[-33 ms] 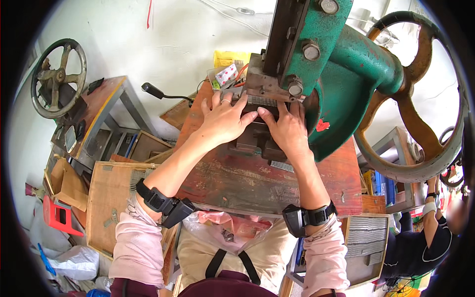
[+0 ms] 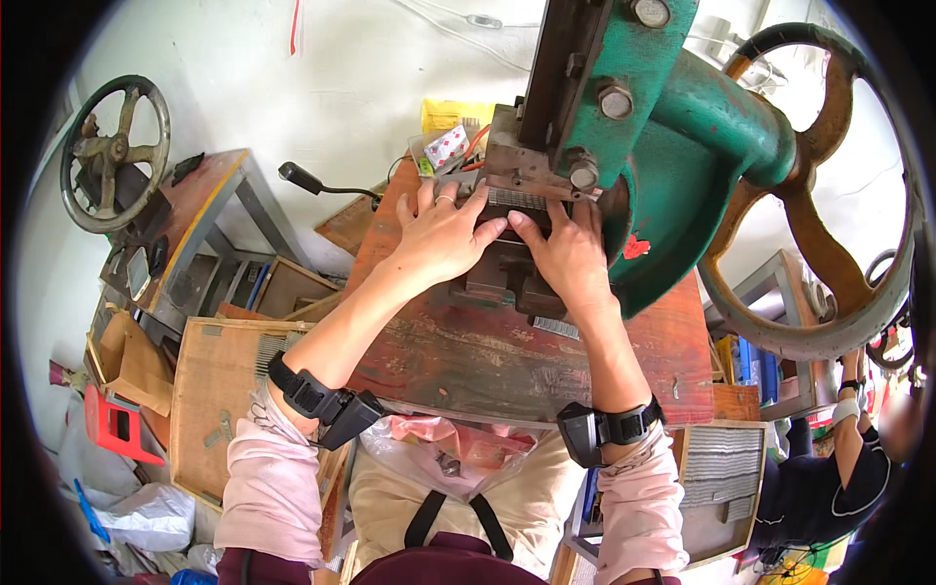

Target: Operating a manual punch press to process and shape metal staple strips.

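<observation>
A thin ribbed grey metal strip [image 2: 517,200] is pinched between left hand [image 2: 441,239] and right hand [image 2: 565,255] under the green cast-iron press [image 2: 673,127]; judged positioning, exact alignment needed next.

bright even daylight, sharp centre, fisheye-bent edges.

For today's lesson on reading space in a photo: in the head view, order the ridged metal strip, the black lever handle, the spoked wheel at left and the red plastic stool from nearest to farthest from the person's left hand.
1. Ridged metal strip: at the fingertips of the left hand.
2. Black lever handle: left of it, beyond the table edge.
3. Spoked wheel: far upper left.
4. Red plastic stool: lower left, on the floor.
</observation>
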Available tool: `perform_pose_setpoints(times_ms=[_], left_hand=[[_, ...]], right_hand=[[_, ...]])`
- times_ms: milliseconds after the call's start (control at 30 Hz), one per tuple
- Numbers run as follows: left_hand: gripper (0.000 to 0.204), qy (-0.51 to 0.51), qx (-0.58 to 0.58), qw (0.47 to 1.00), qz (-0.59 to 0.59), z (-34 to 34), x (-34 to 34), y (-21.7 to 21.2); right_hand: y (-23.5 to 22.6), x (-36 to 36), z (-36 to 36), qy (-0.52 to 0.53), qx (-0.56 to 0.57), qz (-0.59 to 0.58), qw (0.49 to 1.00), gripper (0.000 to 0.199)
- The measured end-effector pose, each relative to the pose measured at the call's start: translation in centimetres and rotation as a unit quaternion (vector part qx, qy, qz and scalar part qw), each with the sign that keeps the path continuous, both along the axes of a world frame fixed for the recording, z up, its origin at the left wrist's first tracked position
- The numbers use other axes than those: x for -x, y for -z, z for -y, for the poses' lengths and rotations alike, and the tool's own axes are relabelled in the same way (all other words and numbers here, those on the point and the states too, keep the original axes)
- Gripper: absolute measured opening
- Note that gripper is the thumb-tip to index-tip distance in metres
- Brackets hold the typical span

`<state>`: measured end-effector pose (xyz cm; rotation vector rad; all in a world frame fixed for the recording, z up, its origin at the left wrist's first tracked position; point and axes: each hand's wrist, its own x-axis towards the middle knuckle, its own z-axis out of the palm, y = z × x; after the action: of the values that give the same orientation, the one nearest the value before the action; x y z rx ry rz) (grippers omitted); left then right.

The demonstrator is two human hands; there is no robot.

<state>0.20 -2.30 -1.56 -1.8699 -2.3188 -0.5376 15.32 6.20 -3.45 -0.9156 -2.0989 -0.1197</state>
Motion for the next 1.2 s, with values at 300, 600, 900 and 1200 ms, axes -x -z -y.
perform_pose_setpoints(times_ms=[300,600,900,1200], left_hand=[[0.063,-0.019,0.038,0.998,0.037,0.0,0.1,-0.5],[0.059,-0.023,0.018,0.999,0.036,0.0,-0.3,-0.3],[0.063,-0.022,-0.051,0.998,0.023,-0.3,-0.9,1.3],[0.117,-0.122,-0.311,0.916,0.222,-0.5,-2.0,3.5]], right_hand=[[0.4,-0.6,-1.1,-0.034,0.023,0.022,0.999,0.064],[-2.0,-4.2,2.8,-0.115,0.101,0.016,0.988,0.066],[-18.7,-19.1,6.0,0.211,-0.357,0.093,0.905,0.038],[-34.2,-27.7,-4.8,0.347,0.076,0.089,0.930,0.046]])
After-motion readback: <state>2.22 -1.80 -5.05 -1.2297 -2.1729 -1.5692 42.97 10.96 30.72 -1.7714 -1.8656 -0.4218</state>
